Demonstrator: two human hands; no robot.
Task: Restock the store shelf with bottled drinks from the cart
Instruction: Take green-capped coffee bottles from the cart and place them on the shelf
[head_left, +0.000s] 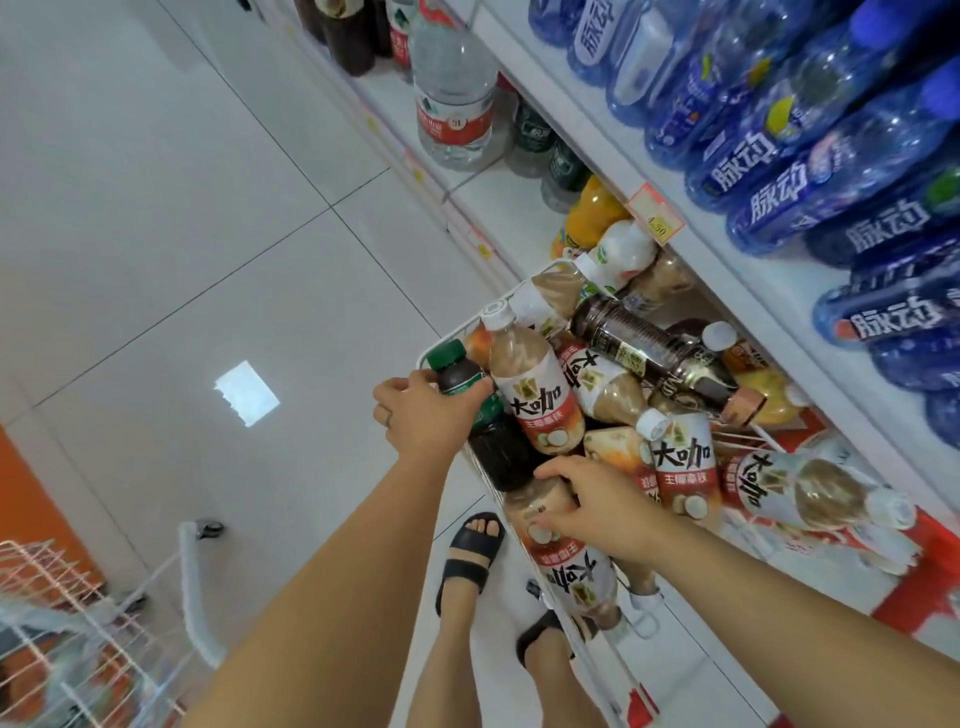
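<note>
White floor (208, 234) by cart (423, 357) full of bottles. Left grip (421, 415) wraps dark bottle (460, 375), cap poking above; right grip (589, 501) clasps coffee bottle (563, 556), lying flat.

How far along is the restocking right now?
Done: the upper shelf's blue bottles look fully stocked. In hand: left grip holds a green-capped dark bottle, right grip holds a latte bottle. Left: the cart is piled with bottles, so most remains.

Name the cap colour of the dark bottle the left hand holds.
Green cap, clearest in the head view.
</note>
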